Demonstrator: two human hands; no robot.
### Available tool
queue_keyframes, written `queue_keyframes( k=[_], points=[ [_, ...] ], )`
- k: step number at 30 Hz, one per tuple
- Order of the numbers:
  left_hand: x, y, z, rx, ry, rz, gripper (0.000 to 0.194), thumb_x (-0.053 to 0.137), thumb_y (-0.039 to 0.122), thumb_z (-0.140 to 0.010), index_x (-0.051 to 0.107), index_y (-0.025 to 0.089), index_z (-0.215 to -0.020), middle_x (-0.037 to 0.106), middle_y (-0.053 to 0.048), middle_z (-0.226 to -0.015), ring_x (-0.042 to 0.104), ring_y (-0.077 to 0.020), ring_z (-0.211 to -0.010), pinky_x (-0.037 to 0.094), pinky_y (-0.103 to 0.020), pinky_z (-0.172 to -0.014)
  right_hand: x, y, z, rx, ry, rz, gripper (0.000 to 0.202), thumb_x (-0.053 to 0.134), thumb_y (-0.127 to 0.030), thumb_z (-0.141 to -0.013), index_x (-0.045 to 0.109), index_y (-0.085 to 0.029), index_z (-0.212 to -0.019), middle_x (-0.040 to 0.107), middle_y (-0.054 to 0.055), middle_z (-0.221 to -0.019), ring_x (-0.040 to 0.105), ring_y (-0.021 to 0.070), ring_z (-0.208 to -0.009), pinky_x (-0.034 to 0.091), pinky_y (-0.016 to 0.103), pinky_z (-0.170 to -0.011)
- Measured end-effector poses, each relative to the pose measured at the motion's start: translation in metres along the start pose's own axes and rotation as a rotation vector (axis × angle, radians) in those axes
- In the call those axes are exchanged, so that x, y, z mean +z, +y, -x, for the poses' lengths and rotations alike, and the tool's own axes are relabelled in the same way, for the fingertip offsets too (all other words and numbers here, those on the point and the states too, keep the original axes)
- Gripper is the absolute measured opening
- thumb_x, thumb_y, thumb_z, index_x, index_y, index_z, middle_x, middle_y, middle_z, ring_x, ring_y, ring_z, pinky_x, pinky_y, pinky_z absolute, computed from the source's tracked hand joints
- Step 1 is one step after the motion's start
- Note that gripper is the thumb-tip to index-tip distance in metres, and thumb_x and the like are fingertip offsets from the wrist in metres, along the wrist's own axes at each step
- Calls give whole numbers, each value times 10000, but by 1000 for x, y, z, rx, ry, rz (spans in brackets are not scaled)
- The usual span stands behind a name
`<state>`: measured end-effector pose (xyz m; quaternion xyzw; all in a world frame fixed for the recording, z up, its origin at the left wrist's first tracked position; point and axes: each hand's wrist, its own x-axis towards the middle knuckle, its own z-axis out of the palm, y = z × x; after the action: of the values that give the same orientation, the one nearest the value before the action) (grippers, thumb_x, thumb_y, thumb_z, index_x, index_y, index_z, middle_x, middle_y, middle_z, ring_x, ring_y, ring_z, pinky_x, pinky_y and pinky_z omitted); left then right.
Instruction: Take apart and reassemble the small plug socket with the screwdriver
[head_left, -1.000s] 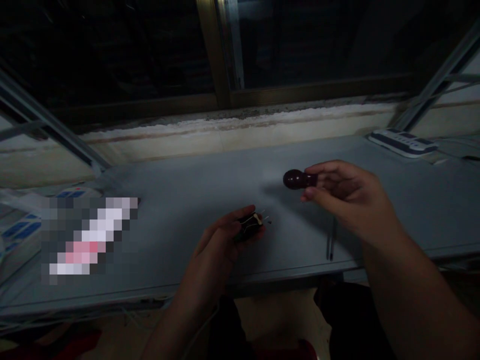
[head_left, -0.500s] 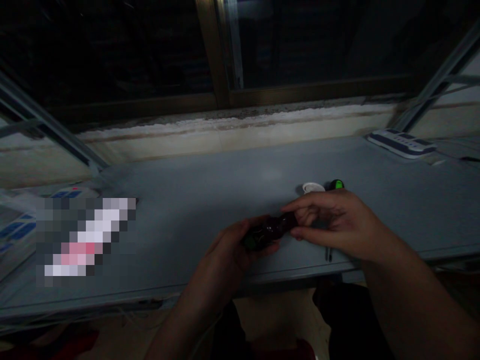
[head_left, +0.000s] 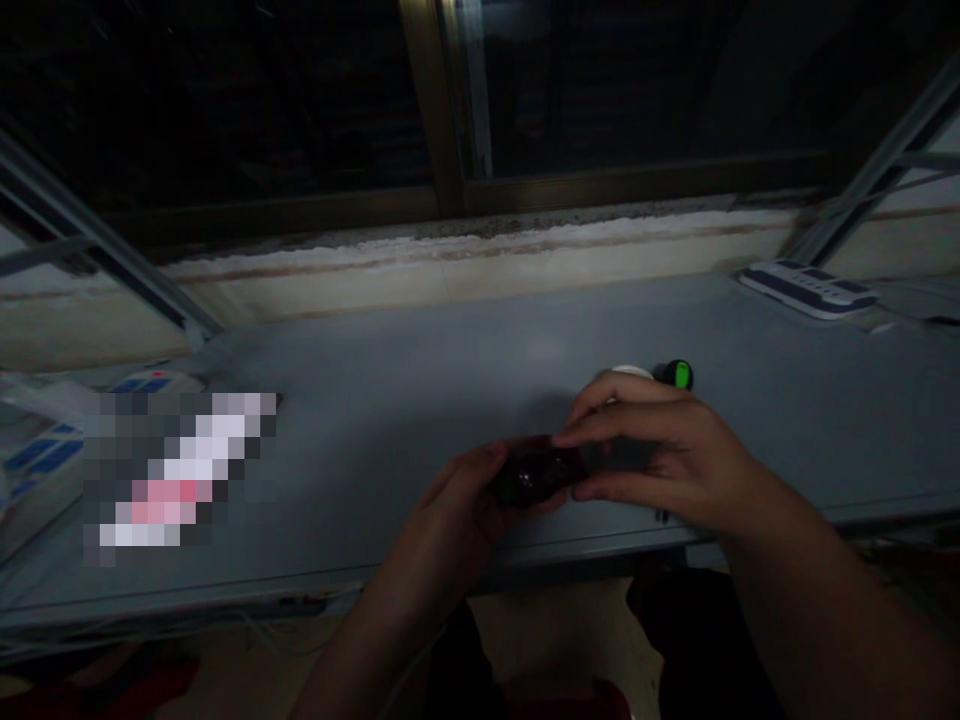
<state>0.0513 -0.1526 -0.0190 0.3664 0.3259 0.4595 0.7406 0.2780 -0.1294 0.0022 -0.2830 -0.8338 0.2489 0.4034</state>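
Note:
My left hand (head_left: 459, 505) is wrapped round a small dark glossy bottle-like object (head_left: 534, 476), reddish-brown with a faint green patch, held just above the desk's front part. Its narrower end points right, towards my right hand (head_left: 679, 445). There my right thumb and fingers close on that end from both sides; the fingertips partly hide it. Beyond my right hand a white round piece (head_left: 631, 371) lies half covered. Beside it is a black handle with a green end (head_left: 681, 375). Thin dark tips (head_left: 661, 515) show below the right hand.
The grey-blue desk (head_left: 390, 400) runs up to a low wall below a dark window (head_left: 645, 90). A white and dark power strip (head_left: 810, 288) sits at the back right. More power strips (head_left: 45, 450) and a blurred-out item (head_left: 187, 470) lie on the left.
My right fingers have shifted slightly left over the object's end, and the object has turned a little. The view has moved slightly; the white piece is now more covered.

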Motion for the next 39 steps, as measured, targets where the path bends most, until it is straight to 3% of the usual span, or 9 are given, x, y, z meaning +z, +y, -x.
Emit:
queue_keyframes(
  k=[4, 11, 16, 22, 26, 32, 39],
  points=[
    [-2, 0, -1, -42, -18, -33, 338, 688, 454, -921, 835, 163, -1011, 795, -112, -1006, 728, -243, -975, 584, -329, -862, 4, 2, 0, -21, -7, 4, 266, 809, -320, -868, 769, -257, -1124, 612, 62, -1164, 635, 172, -1096, 535, 307, -922],
    [-3, -1, 1, -57, 34, -61, 328, 743, 437, -864, 828, 167, -1031, 786, -115, -1053, 712, -279, -1054, 569, -376, -912, 10, 6, 0, -1, -49, 26, 253, 802, -318, -878, 762, -280, -1125, 584, 35, -1164, 611, 131, -1073, 501, 256, -919],
    [-1, -3, 5, -62, 150, -75, 303, 841, 394, -784, 823, 204, -1019, 796, -79, -1066, 717, -277, -1076, 560, -383, -952, 10, 6, -2, 1, -78, 53, 293, 800, -331, -882, 752, -261, -1162, 599, 34, -1121, 610, 123, -1055, 493, 244, -912],
    [-2, -2, 5, -25, 58, -168, 224, 841, 391, -819, 831, 258, -999, 811, -38, -1012, 737, -232, -1025, 550, -347, -959, 10, 3, -3, 18, -98, 54, 269, 795, -330, -886, 750, -218, -1126, 617, 42, -1095, 612, 125, -1013, 495, 249, -874],
    [-4, -2, 5, -8, 74, -187, 199, 835, 390, -836, 830, 290, -1008, 807, -19, -1101, 727, -217, -1083, 557, -312, -950, 10, 3, -3, 5, -94, 80, 269, 798, -329, -882, 744, -209, -1116, 628, 42, -1075, 613, 132, -999, 490, 260, -860],
    [-1, -1, 5, -23, 59, -145, 191, 839, 378, -840, 833, 299, -1013, 810, -11, -1081, 746, -168, -954, 591, -254, -839, 9, 3, -3, -35, -108, 122, 276, 768, -332, -909, 729, -185, -1140, 639, 49, -1062, 613, 137, -984, 485, 266, -841],
    [-3, 0, 6, 21, 44, -232, 257, 822, 385, -866, 810, 327, -1116, 778, -8, -1217, 721, -184, -1063, 576, -258, -882, 10, 2, -4, 0, -120, 113, 264, 769, -349, -910, 732, -204, -1128, 647, 36, -1055, 607, 130, -987, 483, 258, -846]
  ],
)
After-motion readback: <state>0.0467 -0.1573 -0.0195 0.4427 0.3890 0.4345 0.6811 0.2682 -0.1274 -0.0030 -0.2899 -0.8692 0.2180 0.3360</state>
